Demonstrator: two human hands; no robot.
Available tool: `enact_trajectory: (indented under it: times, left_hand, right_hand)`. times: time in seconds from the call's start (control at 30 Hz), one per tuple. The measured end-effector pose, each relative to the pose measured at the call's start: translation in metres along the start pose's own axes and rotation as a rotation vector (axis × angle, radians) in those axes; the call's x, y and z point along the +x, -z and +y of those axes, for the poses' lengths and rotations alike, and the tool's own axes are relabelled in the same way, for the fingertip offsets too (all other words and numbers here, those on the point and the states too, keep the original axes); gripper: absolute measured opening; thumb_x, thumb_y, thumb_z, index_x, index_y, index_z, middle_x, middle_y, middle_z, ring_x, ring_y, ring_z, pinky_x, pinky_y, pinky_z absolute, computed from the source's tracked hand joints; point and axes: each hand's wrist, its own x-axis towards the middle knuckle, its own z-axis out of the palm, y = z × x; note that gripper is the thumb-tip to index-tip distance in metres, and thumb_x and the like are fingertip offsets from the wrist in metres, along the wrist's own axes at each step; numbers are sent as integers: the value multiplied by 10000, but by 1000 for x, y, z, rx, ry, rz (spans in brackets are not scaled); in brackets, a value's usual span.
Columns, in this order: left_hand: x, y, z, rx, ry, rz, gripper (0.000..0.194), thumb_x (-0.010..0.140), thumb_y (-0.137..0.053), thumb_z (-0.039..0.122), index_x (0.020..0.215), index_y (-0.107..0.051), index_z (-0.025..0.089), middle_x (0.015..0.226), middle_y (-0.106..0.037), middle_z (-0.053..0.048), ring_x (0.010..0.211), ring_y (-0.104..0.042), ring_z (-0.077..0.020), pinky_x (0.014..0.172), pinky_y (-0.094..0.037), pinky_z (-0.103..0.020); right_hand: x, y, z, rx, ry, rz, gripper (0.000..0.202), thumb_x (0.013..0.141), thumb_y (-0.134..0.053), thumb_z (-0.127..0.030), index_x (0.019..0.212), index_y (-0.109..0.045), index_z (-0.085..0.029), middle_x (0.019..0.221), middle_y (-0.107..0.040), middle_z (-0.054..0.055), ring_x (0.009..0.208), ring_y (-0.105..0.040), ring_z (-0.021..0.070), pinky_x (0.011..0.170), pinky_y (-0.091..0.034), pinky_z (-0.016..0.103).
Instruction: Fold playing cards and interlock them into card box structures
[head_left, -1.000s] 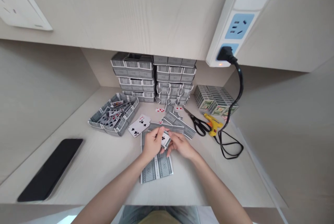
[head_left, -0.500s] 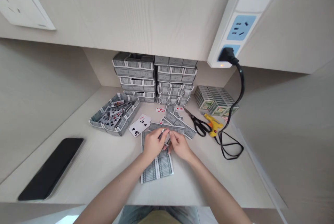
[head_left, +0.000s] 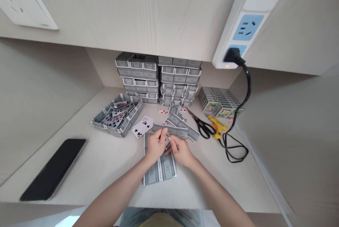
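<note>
The flat card sheet [head_left: 160,168] under the hands shows a grey lattice back pattern with white borders, and the stacked boxes [head_left: 158,80] and open tray [head_left: 116,117] share that grey-and-white print. Loose cards [head_left: 142,126] are white with black clubs, the scissors [head_left: 201,127] black, the glue gun [head_left: 217,126] yellow, the phone [head_left: 54,168] glossy black.

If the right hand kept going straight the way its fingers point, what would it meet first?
The right hand points up-left toward the left hand, close by; the small card piece pinched between them comes first, then probably the left hand's fingers.
</note>
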Motion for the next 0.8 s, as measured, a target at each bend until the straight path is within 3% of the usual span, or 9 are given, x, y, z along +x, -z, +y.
enact_trajectory:
  times: [0.17, 0.33, 0.47, 0.57, 0.8]
  left_hand:
    - [0, -1, 2, -185, 142, -6, 409, 806, -398, 484, 642, -576, 154, 442, -500, 30, 383, -469, -92, 368, -350, -187]
    - [5, 1, 5, -370, 305, -108, 431, 772, -427, 529, 652, -577, 143, 390, -460, 50, 285, -398, -83, 280, -282, -193]
    - [10, 4, 3, -315, 156, -93, 371, 788, -447, 462, 798, -635, 143, 627, -634, -16, 532, -573, -120, 463, -444, -207]
    - [12, 5, -2, -208, 16, -85, 302, 754, -530, 387, 956, -613, 179, 842, -672, -41, 741, -620, -147, 636, -493, -240]
    - [9, 3, -9, -24, -56, -102, 353, 772, -519, 325, 1108, -521, 220, 835, -682, -13, 663, -635, -130, 638, -504, -256]
  right_hand:
    - [0, 0, -2, 105, -23, -20, 332, 847, -346, -473, 693, -447, -196, 568, -577, -14, 462, -609, 137, 386, -409, 204]
    - [5, 1, -3, 328, -108, -22, 362, 807, -398, -505, 746, -505, -165, 572, -577, -16, 478, -605, 128, 439, -497, 236]
    - [11, 7, -1, 423, -132, 81, 368, 768, -468, -507, 807, -549, -150, 620, -572, -8, 508, -611, 133, 415, -511, 237]
    - [15, 13, 5, 408, -136, 181, 357, 756, -488, -509, 742, -549, -157, 602, -554, -10, 490, -598, 132, 390, -495, 228]
    - [17, 13, 21, 223, -109, 264, 299, 714, -570, -444, 854, -559, -180, 686, -619, 21, 533, -582, 150, 386, -434, 221]
